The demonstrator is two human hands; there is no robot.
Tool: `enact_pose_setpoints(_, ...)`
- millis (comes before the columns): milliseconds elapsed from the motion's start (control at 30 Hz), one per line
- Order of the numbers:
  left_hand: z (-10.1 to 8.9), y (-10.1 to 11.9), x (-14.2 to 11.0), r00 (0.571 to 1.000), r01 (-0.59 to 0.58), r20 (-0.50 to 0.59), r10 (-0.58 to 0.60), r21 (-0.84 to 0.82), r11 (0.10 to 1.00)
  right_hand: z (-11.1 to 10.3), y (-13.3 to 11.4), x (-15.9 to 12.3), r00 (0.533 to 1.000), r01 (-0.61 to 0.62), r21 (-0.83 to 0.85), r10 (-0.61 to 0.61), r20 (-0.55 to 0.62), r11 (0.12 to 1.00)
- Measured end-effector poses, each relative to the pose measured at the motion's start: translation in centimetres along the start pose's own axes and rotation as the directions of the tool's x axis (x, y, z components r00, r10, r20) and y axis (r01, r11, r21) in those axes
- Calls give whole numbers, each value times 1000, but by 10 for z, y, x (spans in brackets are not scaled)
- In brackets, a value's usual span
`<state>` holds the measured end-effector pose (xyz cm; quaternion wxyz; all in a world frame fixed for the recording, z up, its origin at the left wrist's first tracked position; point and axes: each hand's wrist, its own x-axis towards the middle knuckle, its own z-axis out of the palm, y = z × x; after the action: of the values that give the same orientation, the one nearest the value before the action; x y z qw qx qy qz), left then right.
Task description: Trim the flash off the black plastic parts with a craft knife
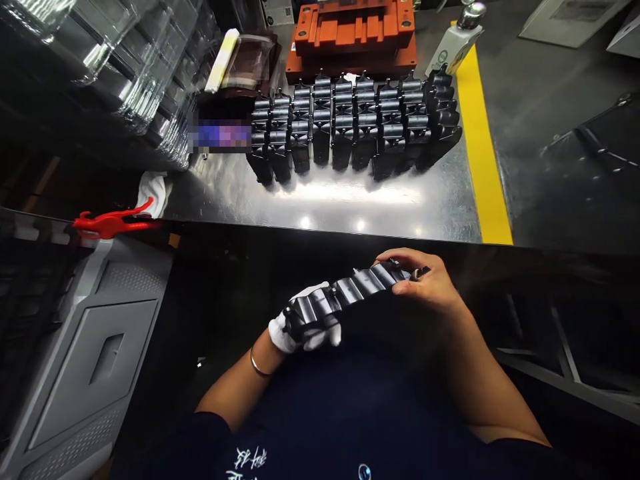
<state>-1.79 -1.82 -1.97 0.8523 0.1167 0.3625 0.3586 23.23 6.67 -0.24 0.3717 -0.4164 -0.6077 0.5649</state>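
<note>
A long black ridged plastic part (357, 288) is held tilted in front of my body, its right end higher in view than its left. My left hand (285, 333), in a white glove, is closed around the left end from below. Bare fingers of my right hand (430, 283) grip the other end, with the thumb on the near side. A small dark piece (420, 273) shows by the right fingers; its kind is unclear. Beyond the table edge, several similar black parts (345, 120) stand upright in a row.
An orange fixture block (353, 40) sits behind the row on the metal table (320, 213). A white bottle (453, 47) stands near yellow tape (483, 153). Wrapped stacks (125, 73) rise at left, above a red-handled tool (113, 223) and a grey bin (95, 360).
</note>
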Motion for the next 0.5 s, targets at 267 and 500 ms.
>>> enact_pose_setpoints(267,5,8,9,957,-249,-149,247,11,969,44,17,-6,963,-122,124,148,-227,985)
enact_pose_setpoints(500,11,7,16,963,-131,-265,42,-329,935,51,8,-6,983,-177,131,180,-13,975)
